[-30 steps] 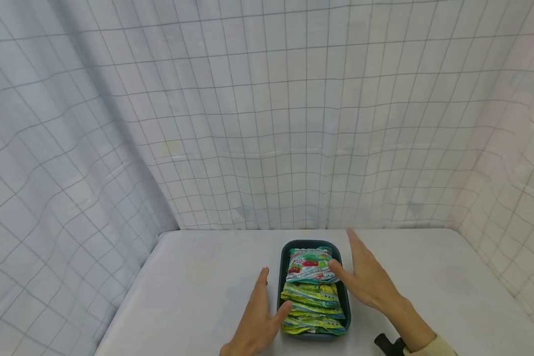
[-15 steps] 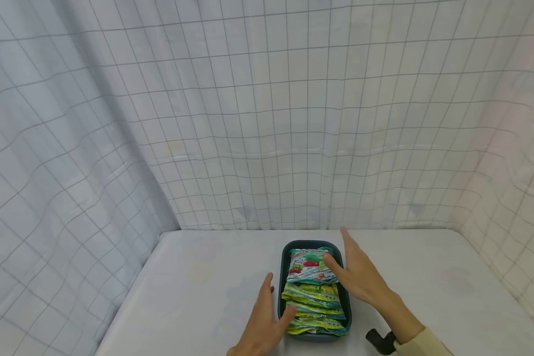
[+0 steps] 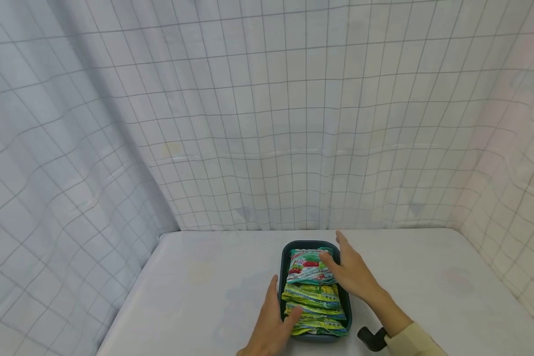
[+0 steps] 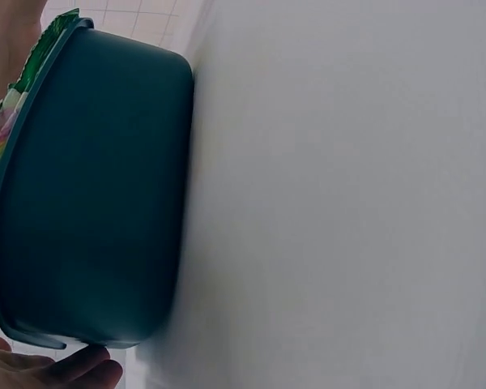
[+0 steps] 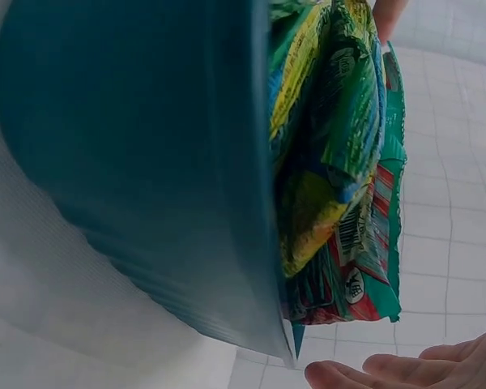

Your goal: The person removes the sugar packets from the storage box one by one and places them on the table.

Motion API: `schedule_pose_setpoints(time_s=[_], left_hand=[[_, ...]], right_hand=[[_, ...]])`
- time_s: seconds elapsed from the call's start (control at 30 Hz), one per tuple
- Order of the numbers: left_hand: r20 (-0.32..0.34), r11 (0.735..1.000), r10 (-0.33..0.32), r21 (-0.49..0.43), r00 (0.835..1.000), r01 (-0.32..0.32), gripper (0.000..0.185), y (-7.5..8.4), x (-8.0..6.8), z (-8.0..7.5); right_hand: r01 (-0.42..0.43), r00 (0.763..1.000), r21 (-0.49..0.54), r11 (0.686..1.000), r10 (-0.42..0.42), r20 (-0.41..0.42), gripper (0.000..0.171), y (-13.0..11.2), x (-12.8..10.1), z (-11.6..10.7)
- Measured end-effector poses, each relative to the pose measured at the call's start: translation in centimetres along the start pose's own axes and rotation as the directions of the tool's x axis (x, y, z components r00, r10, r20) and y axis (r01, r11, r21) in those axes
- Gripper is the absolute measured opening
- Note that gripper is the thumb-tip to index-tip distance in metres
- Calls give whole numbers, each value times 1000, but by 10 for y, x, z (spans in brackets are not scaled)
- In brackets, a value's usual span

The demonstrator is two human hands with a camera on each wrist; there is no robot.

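A dark teal tray (image 3: 310,242) sits on the white table, packed with several green and yellow snack packets (image 3: 313,299); a red and green packet (image 3: 307,262) lies on top at the far end. My left hand (image 3: 276,311) lies flat along the tray's left side, its thumb resting on the near packets. My right hand (image 3: 344,264) lies along the right side with straight fingers, its thumb touching the red and green packet. The left wrist view shows the tray's outer wall (image 4: 89,186) with fingertips (image 4: 57,373) beside it. The right wrist view shows the tray wall (image 5: 146,162), the packets (image 5: 332,162) and fingertips (image 5: 421,373).
The white table (image 3: 204,287) is closed in by gridded white curtains (image 3: 267,123) at the back and on both sides. A black wrist mount (image 3: 371,338) shows by my right sleeve.
Both hands have closed in on the tray. The left hand slid forward against its left side. The right hand moved left, bringing its thumb onto the top packet.
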State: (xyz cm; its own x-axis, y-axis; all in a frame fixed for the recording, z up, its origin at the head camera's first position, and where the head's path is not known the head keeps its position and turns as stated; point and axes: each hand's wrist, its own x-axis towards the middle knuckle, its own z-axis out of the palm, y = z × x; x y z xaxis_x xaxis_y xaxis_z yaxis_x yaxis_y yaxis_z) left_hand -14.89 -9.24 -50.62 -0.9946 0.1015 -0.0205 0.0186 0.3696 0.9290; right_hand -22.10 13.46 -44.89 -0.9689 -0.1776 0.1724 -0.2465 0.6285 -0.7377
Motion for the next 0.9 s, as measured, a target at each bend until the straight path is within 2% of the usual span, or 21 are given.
schedule_pose_setpoints(time_s=[0.2, 0.33, 0.63, 0.9], left_hand=[[4, 999, -18, -38, 1000, 18, 98, 0, 1, 4], [16, 999, -2, -45, 1000, 3, 95, -1, 1, 7], [24, 1000, 14, -11, 1000, -13, 92, -4, 2, 11], [26, 1000, 30, 6, 999, -31, 92, -6, 0, 12]], right_hand=[[-60, 998, 40, 997, 59, 32, 89, 0, 2, 5], [-69, 997, 35, 997, 68, 29, 89, -2, 2, 9], [-59, 998, 8, 998, 59, 33, 90, -7, 5, 20], [-99, 995, -21, 995, 100, 9, 89, 1, 7, 32]])
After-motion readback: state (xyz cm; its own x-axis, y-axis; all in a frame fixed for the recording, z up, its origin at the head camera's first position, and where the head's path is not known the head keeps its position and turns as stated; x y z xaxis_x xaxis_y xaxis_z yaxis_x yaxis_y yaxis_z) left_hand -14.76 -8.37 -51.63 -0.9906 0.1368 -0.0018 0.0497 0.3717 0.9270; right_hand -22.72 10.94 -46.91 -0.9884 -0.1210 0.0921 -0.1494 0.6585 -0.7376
